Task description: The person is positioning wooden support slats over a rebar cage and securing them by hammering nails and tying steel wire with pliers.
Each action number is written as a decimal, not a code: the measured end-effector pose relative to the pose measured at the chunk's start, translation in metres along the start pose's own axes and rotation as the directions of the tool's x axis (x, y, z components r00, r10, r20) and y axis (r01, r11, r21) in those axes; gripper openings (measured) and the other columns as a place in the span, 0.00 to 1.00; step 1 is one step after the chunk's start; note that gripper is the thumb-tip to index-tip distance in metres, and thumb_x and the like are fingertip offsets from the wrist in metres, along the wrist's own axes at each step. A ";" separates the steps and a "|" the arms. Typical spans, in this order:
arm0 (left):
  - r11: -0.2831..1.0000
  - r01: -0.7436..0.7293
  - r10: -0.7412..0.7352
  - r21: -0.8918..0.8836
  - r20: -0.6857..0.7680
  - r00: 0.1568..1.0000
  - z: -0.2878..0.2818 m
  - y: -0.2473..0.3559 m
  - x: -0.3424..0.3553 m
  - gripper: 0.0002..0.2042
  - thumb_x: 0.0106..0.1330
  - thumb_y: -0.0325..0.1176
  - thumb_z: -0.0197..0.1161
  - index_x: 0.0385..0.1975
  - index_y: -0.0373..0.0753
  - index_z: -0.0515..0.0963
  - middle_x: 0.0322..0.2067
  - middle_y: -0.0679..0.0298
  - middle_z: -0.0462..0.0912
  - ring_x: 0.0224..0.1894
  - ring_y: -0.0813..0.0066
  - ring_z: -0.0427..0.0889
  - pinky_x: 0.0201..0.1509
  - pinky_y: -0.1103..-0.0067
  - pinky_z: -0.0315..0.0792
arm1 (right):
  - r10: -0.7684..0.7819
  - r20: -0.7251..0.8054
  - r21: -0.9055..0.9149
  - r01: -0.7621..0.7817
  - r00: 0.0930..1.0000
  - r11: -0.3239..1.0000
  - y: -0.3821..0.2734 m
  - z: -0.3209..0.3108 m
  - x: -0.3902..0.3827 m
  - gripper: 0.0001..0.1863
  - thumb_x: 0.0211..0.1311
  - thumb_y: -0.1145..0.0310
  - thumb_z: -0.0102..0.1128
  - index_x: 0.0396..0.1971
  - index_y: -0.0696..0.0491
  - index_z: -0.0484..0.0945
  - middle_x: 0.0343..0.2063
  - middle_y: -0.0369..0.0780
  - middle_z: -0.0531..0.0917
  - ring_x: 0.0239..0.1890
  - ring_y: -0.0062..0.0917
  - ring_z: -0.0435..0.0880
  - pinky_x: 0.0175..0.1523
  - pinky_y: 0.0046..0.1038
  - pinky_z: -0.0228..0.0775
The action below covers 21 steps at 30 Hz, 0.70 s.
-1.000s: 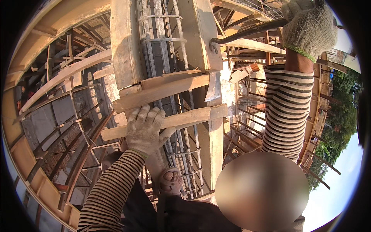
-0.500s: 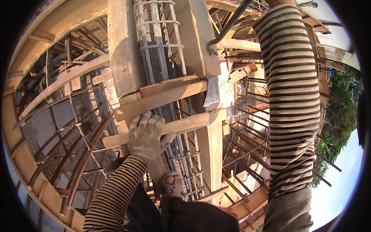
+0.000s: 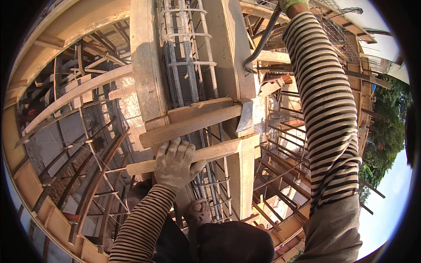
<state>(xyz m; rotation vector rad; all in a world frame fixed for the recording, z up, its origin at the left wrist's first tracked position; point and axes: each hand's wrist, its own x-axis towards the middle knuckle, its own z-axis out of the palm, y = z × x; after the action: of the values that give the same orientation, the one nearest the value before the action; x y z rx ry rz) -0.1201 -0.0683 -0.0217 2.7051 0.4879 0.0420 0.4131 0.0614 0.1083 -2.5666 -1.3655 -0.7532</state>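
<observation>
My left hand [image 3: 175, 164], in a dusty knitted glove, is closed over a wooden batten [image 3: 223, 149] lying across a rebar cage [image 3: 188, 52]. Its fingers cross the far edge and the thumb lies along the near side. Just beyond my fingertips is a thicker wooden piece [image 3: 188, 127]; a flared metal blade [image 3: 245, 116] sits at its right end, like a hatchet. My right hand [image 3: 291, 4], in a glove with a green cuff, is cut off by the upper edge. A dark ribbed steel bar [image 3: 265, 37] with a hooked end runs up into it.
Long formwork boards [image 3: 149, 65] flank the cage, with another board [image 3: 228, 52] on its right. A sandalled foot [image 3: 199, 211] stands by the cage below my left hand. Timber props and bars [image 3: 285, 171] fill a drop to the right, more framing [image 3: 83, 175] to the left.
The whole view has shifted, so boards and cage sit lower and slightly right. My right hand's cuff has come into sight at the top. My left hand stays on the batten.
</observation>
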 end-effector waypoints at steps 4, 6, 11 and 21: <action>1.000 -0.019 0.019 -0.016 -0.020 1.000 -0.003 -0.002 -0.006 0.32 0.64 0.69 0.64 0.56 0.50 0.75 0.53 0.69 0.77 0.68 0.67 0.70 0.77 0.57 0.59 | -0.074 -0.002 -0.096 0.073 0.997 0.993 -0.018 0.018 0.012 0.21 0.73 0.73 0.46 0.63 0.59 0.74 0.35 0.54 0.85 0.37 0.46 0.85 0.45 0.43 0.78; 1.000 -0.013 0.012 -0.018 -0.034 0.999 -0.003 -0.005 -0.007 0.31 0.64 0.68 0.64 0.56 0.50 0.76 0.55 0.68 0.77 0.69 0.67 0.69 0.78 0.58 0.58 | -0.142 0.024 -0.219 0.144 0.990 0.965 -0.035 0.035 0.024 0.22 0.73 0.74 0.45 0.64 0.59 0.74 0.36 0.55 0.85 0.38 0.47 0.86 0.46 0.44 0.78; 0.999 -0.034 0.034 -0.009 0.038 0.999 -0.007 0.001 0.003 0.30 0.64 0.67 0.64 0.53 0.48 0.78 0.56 0.68 0.79 0.69 0.67 0.71 0.77 0.57 0.59 | -0.011 -0.026 0.126 0.014 1.000 0.992 0.014 0.072 0.044 0.22 0.80 0.65 0.40 0.64 0.57 0.73 0.41 0.59 0.86 0.41 0.50 0.87 0.48 0.48 0.78; 0.999 0.006 -0.004 -0.046 0.057 0.998 -0.013 -0.006 0.000 0.30 0.68 0.66 0.60 0.54 0.46 0.79 0.52 0.65 0.81 0.68 0.63 0.73 0.76 0.55 0.61 | 0.312 0.365 0.564 -0.475 0.877 0.676 -0.027 0.083 0.005 0.10 0.75 0.63 0.56 0.48 0.52 0.77 0.37 0.49 0.84 0.42 0.46 0.86 0.48 0.43 0.78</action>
<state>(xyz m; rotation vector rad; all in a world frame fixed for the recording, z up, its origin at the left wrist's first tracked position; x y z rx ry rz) -0.1239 -0.0582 -0.0118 2.6524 0.4711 -0.0251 0.4239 0.1095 0.0360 -2.2738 -0.8278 0.1145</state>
